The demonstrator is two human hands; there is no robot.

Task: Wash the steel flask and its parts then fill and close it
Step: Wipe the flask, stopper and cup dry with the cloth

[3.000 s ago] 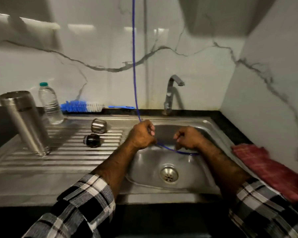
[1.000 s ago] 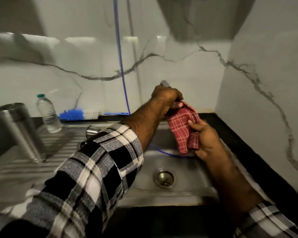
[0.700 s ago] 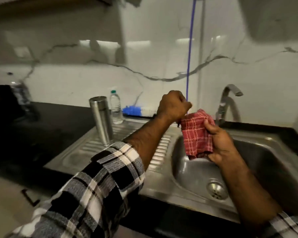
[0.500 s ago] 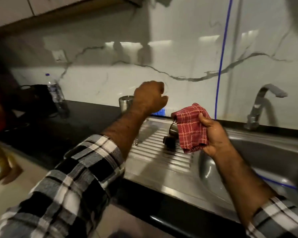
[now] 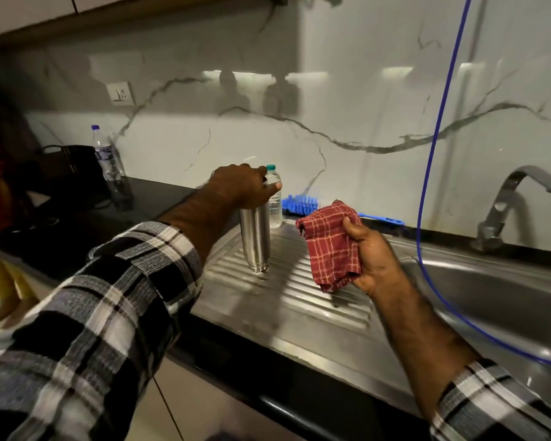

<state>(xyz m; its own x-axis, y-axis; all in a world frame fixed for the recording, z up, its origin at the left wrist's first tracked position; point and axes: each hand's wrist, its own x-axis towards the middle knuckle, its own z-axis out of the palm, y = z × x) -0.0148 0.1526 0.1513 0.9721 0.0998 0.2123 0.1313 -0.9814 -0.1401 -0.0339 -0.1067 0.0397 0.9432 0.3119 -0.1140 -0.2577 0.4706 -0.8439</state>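
Two hands: left hand (image 5: pixel 247 186) grips flask (image 5: pixel 255 238) top; right hand (image 5: pixel 371 261) clutches cloth (image 5: pixel 330 246).
Flask: rigid smooth steel, probably slippery; best held around the body.

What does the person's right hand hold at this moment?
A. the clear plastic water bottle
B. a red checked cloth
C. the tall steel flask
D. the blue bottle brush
B: the right hand grips a bunched red checked cloth above the ribbed steel drainboard, while the left hand grips the top of the tall steel flask that stands upright there.
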